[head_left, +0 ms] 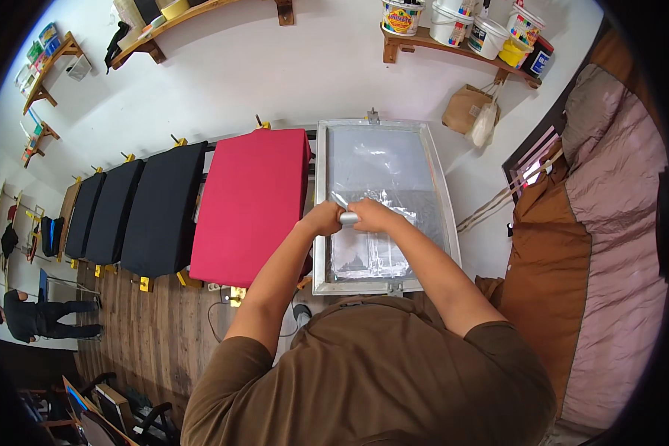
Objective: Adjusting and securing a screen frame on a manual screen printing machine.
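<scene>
My left hand [322, 218] and my right hand [373, 215] are close together, both closed around a squeegee [348, 218] with a silver metal handle. Only its middle and a piece above the left hand show; the blade is hidden. Beneath the hands lies a screen-printing frame [321, 175] with a pale metal rim. Its mesh [379, 152] is light grey in the far half. Nearer me, a darker area bears a printed-looking picture [372, 260] with shiny, wet-looking streaks. A clamp [373, 116] sits at the frame's far edge.
Left of the frame stands a red fabric-covered board [253, 201], then several black ones [163, 208] in a row. Tubs [450, 26] fill a wall shelf. Brown and pinkish fabric [550, 282] hangs at right. Another person [44, 312] stands far left. Chairs [152, 420] are lower left.
</scene>
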Demonstrator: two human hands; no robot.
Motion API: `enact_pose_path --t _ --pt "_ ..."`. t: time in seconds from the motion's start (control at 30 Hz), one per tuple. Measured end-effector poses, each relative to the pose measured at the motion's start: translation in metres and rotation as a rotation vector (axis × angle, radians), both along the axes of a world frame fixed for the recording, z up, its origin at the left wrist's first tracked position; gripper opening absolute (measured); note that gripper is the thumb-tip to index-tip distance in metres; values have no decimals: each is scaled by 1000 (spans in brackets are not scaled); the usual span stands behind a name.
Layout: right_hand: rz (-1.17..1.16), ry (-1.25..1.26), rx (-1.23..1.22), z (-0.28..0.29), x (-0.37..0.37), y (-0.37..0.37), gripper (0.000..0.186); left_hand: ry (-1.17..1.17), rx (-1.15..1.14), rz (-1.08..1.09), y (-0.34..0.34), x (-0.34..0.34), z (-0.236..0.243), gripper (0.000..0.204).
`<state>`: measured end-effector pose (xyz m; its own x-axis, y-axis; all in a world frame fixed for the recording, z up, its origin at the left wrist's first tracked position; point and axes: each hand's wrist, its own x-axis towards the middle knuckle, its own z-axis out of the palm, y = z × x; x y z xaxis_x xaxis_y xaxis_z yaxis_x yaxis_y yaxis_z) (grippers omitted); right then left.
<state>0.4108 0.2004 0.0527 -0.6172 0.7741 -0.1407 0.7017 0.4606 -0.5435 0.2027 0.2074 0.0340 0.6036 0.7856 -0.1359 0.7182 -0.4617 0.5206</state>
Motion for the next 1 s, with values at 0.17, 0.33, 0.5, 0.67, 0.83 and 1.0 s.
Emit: enact_pose_path --t 0.17,0.33,0.5,0.67,0.83,1.0 --pt "-21 -43 -1 -2 -7 2 26 16 28 29 -2 -1 -3 21" --pt "-39 -85 110 -22 -8 -14 30 50 63 -12 -22 1 -4 21" --pt "-46 -135 66 -12 -9 -51 29 24 89 -38 -53 -1 -10 16" --pt "-45 -95 56 -10 -5 -84 26 38 89 -52 -88 2 1 14" --pt "-41 -62 60 -6 -6 -111 27 -15 108 -39 -117 -1 -2 13" --pt "-68 -4 76 -14 -4 -136 28 -88 125 -22 -142 -1 -5 13"
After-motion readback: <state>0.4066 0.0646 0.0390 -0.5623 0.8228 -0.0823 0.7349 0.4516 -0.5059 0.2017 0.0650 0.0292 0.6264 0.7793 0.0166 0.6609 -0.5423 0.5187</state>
